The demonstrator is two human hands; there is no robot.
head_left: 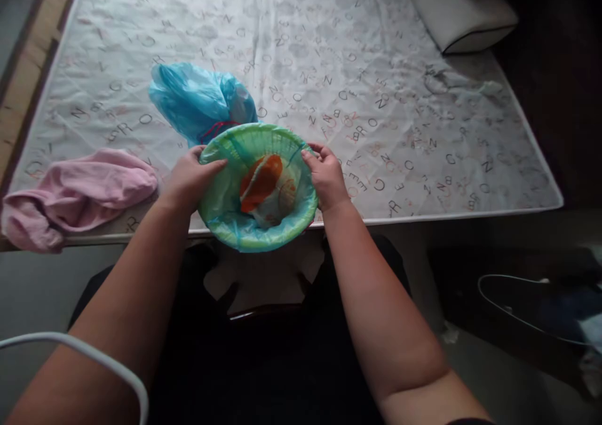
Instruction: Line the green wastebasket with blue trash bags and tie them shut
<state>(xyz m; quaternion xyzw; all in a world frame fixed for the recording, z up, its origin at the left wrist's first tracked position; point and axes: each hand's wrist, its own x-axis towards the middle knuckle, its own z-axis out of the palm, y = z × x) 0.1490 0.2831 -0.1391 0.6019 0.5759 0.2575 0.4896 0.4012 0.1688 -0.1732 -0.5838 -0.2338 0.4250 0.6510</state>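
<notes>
Between my hands is a round green trash bin (295, 227), tilted so that its mouth faces me. A thin blue plastic bag lines it and folds over the rim. Inside lie an orange piece (261, 183) and some whitish, crumpled waste that I cannot make out. My left hand (188, 177) grips the rim on the left, thumb on the inner side. At the opposite side, my right hand (326, 173) pinches the rim and liner. Right behind the bin, a puffed-up blue plastic bag (200, 99) with red ties rests on the bed.
A pink cloth (89, 187) lies at the left, partly over the near edge of the letter-printed mattress (399, 143). A pale cushion (463, 11) sits at the far right. White cables (498, 277) show at the lower right and lower left.
</notes>
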